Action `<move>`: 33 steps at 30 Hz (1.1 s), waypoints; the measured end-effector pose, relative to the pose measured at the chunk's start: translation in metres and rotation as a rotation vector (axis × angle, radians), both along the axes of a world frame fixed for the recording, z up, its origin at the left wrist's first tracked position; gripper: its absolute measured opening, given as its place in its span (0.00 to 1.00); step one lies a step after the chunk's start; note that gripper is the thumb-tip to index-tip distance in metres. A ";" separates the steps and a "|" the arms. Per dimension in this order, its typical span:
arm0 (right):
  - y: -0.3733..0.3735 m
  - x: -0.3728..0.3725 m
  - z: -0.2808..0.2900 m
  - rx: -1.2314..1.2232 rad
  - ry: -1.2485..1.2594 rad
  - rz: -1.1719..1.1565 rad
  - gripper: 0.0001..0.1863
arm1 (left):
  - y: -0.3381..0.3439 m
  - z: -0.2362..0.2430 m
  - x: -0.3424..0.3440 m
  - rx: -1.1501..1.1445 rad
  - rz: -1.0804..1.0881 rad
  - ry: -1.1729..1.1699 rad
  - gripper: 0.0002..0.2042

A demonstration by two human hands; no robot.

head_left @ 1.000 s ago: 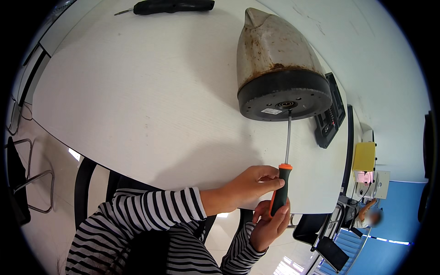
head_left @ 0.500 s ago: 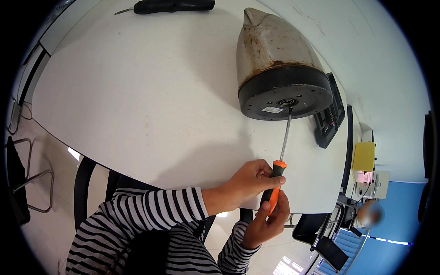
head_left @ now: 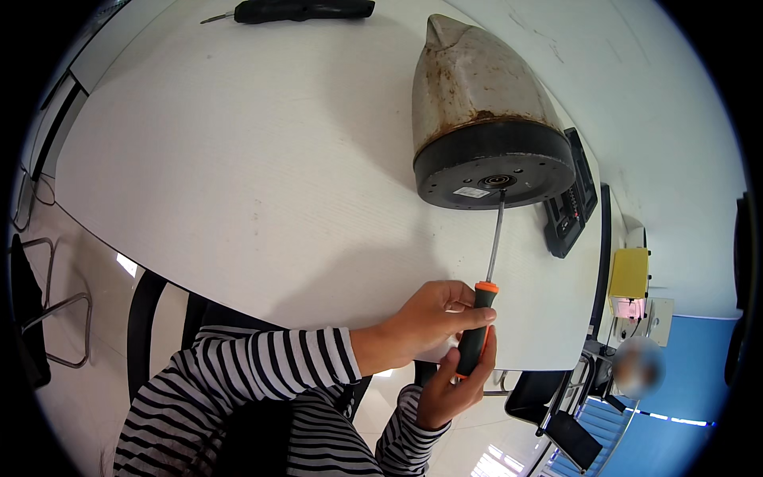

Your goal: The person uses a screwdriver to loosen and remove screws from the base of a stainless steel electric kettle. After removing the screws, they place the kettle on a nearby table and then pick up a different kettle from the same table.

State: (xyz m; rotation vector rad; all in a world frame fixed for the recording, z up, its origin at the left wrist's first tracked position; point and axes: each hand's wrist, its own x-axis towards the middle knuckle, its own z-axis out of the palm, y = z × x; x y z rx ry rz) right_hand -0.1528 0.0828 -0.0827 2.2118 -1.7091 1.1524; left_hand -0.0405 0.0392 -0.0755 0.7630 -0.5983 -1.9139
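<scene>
- Far left on the white table, I have a black power driver lying at the far edge, in neither hand.
- My left hand pinches the upper handle of the screwdriver between thumb and fingers.
- My right hand curls its fingers around the handle's lower end.
- The stained kettle lies on its side, its black base facing me and attached to the body.
- The driver tip meets the base just below the round connector. I judge this spot unfinished; other small recesses have no tool in them. Whether any screw is loose, I cannot tell.
- At right, a dark tool case sits partly behind the kettle.
</scene>
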 end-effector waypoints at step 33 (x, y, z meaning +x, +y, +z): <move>0.007 0.011 0.016 0.485 -0.761 0.093 0.30 | 0.001 -0.001 0.007 -0.057 -0.124 0.035 0.18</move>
